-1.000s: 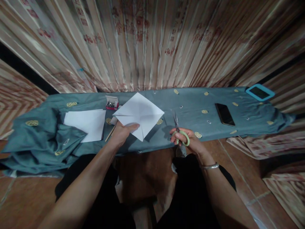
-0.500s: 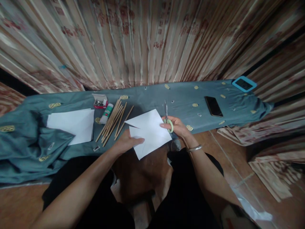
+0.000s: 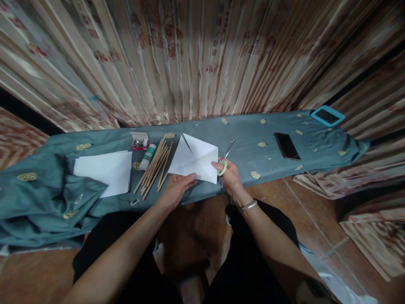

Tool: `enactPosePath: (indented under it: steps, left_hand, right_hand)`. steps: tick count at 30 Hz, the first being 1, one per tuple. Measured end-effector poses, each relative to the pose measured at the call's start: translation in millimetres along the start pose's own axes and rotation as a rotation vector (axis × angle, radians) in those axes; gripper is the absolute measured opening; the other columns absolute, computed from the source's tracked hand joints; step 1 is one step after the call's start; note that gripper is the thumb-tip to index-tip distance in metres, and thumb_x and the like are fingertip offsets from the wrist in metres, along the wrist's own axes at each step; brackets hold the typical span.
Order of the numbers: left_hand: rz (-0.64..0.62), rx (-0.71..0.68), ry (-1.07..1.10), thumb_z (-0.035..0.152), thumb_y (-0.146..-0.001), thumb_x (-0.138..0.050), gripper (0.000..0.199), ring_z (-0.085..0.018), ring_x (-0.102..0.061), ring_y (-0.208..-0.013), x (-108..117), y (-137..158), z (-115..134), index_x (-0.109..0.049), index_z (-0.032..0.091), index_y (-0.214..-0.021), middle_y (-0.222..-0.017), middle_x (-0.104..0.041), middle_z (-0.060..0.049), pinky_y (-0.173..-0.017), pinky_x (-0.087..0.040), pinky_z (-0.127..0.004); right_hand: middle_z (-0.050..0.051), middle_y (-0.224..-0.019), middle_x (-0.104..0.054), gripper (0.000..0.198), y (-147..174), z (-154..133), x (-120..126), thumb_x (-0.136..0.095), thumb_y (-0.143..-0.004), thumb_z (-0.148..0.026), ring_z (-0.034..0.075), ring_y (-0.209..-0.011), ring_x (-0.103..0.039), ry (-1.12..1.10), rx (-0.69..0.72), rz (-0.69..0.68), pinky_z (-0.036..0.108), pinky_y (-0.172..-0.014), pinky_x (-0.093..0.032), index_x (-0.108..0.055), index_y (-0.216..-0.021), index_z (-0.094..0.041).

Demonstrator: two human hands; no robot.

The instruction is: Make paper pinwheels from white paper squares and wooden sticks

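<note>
A white sheet of paper [image 3: 199, 158] with a slit cut in from one corner is held up in front of me between both hands. My left hand [image 3: 179, 185] pinches its lower left edge, thumb on top. At the right corner my right hand [image 3: 228, 172] grips the paper between thumb and fingers. That same hand also holds scissors [image 3: 228, 151] with pale green handles, their blades pointing up and away from the sheet. Faint crease lines run across the paper.
Thin wooden sticks [image 3: 155, 166] lie left of the paper, beside a glue stick [image 3: 147, 156] and a small open box of metal pins [image 3: 139, 142]. Farther left is a stack of white paper [image 3: 104, 171]. A phone [image 3: 287, 146] and a blue-framed clock [image 3: 328, 115] are on the right.
The paper has turned clockwise, so its slit now points toward the upper left. My left hand has shifted along to its lower edge. The scissors have tilted to the right.
</note>
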State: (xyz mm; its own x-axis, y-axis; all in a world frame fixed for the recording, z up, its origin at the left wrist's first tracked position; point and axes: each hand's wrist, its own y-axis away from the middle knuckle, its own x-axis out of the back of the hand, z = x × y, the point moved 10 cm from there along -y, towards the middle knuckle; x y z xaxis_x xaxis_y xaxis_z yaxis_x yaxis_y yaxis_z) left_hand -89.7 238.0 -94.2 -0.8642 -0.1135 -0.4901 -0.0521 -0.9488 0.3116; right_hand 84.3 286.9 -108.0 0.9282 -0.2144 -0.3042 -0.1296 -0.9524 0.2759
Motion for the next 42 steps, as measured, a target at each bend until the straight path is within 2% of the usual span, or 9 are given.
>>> enactPosePath:
  steps: [4, 7, 11, 14, 17, 23, 32, 42]
  left_hand:
    - [0.112, -0.077, -0.052, 0.028, -0.054, -0.083, 0.048, -0.024, -0.064, -0.1, 4, -2, 2, -0.065, 0.018, -0.098, -0.098, -0.072, -0.007, -0.091, -0.05, -0.04]
    - [0.173, -0.206, -0.107, 0.025, -0.054, -0.081, 0.055, -0.024, -0.063, -0.104, 13, -8, 16, -0.064, 0.017, -0.105, -0.103, -0.071, -0.008, -0.098, -0.046, -0.041]
    - [0.259, -0.349, -0.197, 0.024, -0.056, -0.078, 0.052, -0.022, -0.064, -0.101, 31, -13, 42, -0.064, 0.016, -0.106, -0.105, -0.071, -0.008, -0.099, -0.045, -0.038]
    - [0.307, -0.42, -0.244, 0.025, -0.056, -0.077, 0.05, -0.023, -0.065, -0.1, 42, -15, 59, -0.065, 0.016, -0.104, -0.099, -0.072, -0.007, -0.098, -0.046, -0.037]
    - [0.32, -0.459, -0.257, 0.026, -0.055, -0.079, 0.051, -0.023, -0.065, -0.1, 46, -16, 67, -0.065, 0.017, -0.104, -0.093, -0.073, -0.006, -0.098, -0.046, -0.037]
    - [0.287, -0.43, -0.25, 0.024, -0.056, -0.079, 0.052, -0.025, -0.067, -0.096, 40, -17, 61, -0.066, 0.018, -0.106, -0.091, -0.074, -0.006, -0.094, -0.049, -0.038]
    - [0.25, -0.415, -0.26, 0.024, -0.058, -0.076, 0.045, -0.026, -0.066, -0.101, 31, -13, 58, -0.067, 0.017, -0.102, -0.087, -0.074, -0.007, -0.099, -0.046, -0.041]
    - [0.261, -0.423, -0.319, 0.024, -0.057, -0.077, 0.05, -0.026, -0.065, -0.102, 33, -13, 54, -0.067, 0.016, -0.106, -0.096, -0.074, -0.009, -0.1, -0.045, -0.04]
  right_hand:
    - [-0.007, -0.061, -0.06, 0.048, 7, 2, -10, -0.086, -0.043, -0.043, 0.01, -0.055, -0.053, 0.065, -0.004, -0.053, 0.024, -0.056, -0.045, -0.06, -0.076, -0.021]
    - [-0.007, -0.057, -0.057, 0.044, 14, 0, -15, -0.083, -0.051, -0.05, 0.008, -0.051, -0.049, 0.147, 0.0, -0.127, 0.021, -0.05, -0.04, -0.06, -0.076, -0.021]
    - [0.0, -0.067, -0.067, 0.048, 37, 3, -27, -0.072, -0.066, -0.061, 0.01, -0.057, -0.057, 0.275, -0.064, -0.363, 0.02, -0.049, -0.041, -0.063, -0.084, -0.018]
    - [0.003, -0.073, -0.07, 0.049, 65, 14, -36, -0.069, -0.07, -0.061, 0.011, -0.062, -0.061, 0.375, -0.172, -0.589, 0.02, -0.051, -0.044, -0.065, -0.09, -0.016]
    - [0.004, -0.073, -0.07, 0.049, 82, 25, -37, -0.07, -0.072, -0.057, 0.011, -0.061, -0.062, 0.451, -0.258, -0.704, 0.019, -0.05, -0.045, -0.066, -0.094, -0.014]
    - [0.003, -0.069, -0.068, 0.046, 81, 29, -40, -0.07, -0.073, -0.056, 0.009, -0.056, -0.059, 0.466, -0.274, -0.737, 0.018, -0.046, -0.043, -0.067, -0.092, -0.013]
    - [0.001, -0.066, -0.066, 0.045, 80, 34, -41, -0.071, -0.072, -0.056, 0.008, -0.055, -0.058, 0.488, -0.276, -0.753, 0.017, -0.045, -0.043, -0.068, -0.087, -0.014]
    - [0.002, -0.067, -0.066, 0.049, 78, 37, -40, -0.072, -0.069, -0.058, 0.008, -0.056, -0.058, 0.493, -0.301, -0.741, 0.016, -0.046, -0.044, -0.067, -0.088, -0.012]
